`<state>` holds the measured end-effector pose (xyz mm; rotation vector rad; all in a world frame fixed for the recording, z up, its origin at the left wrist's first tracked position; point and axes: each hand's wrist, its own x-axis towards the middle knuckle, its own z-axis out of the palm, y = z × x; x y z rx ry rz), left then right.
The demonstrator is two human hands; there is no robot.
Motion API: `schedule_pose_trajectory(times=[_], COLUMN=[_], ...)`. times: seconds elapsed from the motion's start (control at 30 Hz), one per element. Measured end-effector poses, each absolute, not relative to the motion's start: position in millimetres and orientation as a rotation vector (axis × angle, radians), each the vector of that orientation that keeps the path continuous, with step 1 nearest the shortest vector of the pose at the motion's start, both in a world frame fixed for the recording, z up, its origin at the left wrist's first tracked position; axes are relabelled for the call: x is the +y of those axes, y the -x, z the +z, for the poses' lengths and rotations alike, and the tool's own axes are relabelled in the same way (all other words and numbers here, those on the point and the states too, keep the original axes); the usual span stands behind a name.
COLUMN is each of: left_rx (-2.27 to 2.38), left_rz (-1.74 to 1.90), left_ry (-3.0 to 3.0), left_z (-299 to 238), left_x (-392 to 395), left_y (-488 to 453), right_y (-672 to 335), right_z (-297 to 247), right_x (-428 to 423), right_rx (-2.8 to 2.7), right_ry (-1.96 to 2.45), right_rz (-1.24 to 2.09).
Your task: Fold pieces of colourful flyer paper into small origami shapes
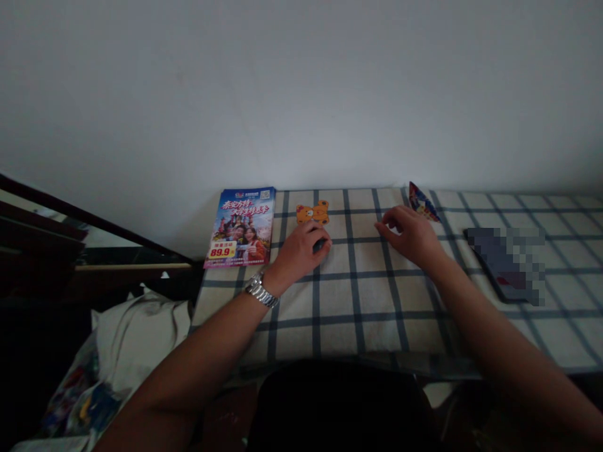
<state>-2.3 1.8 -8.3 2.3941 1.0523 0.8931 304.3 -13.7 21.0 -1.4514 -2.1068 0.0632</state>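
Note:
My left hand (305, 250), with a metal watch (262, 290) on its wrist, rests loosely curled on the checked cloth (334, 295). Its fingers reach the lower edge of a flat orange bear cutout (312, 212). A dark gap shows between thumb and forefinger, and I make out nothing held there. My right hand (406, 231) hovers over or touches the cloth, fingers bent, with thumb and forefinger slightly apart and nothing visible between them. Just behind it is a small folded colourful piece, perhaps a wrapper (423, 202), partly covered by the hand.
A stack of printed flyers (240, 227) lies at the cloth's left end by the wall (301, 94). A dark tablet-like device (506, 267), partly blurred out, lies on the right. Left of the table are a pale cloth bag (141, 333) and a dark rail (94, 220).

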Motion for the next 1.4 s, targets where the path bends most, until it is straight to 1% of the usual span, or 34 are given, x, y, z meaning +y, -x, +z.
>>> schedule_pose_trajectory(times=[0.17, 0.43, 0.8, 0.97, 1.13, 1.4], left_rx=[1.066, 1.065, 1.105, 1.052, 1.019, 1.236], left_rz=[0.871, 0.858, 0.842, 0.74, 0.7, 0.811], left_ry=[-2.395, -2.391, -2.394, -2.435, -2.462, -2.47], left_z=[-6.6, -3.6, -1.3, 5.9, 20.8, 34.1], left_x=[0.8, -0.3, -1.2, -2.1, -8.7, -29.0], left_y=[2.6, 2.9, 1.2, 4.8, 26.2, 95.6], right_y=[-288.3, -281.7, -282.4, -283.2, -284.6, -285.3], right_z=[8.1, -10.4, -13.8, -14.7, -15.3, -15.4], right_x=[-9.9, -10.5, -9.4, -8.3, -6.8, -6.4], right_rx=[-2.148, -2.189, -2.196, -2.202, -2.209, -2.19], right_ry=[1.523, 1.466, 1.442, 1.43, 1.438, 1.468], right_rz=[0.086, 0.154, 0.157, 0.168, 0.181, 0.191])
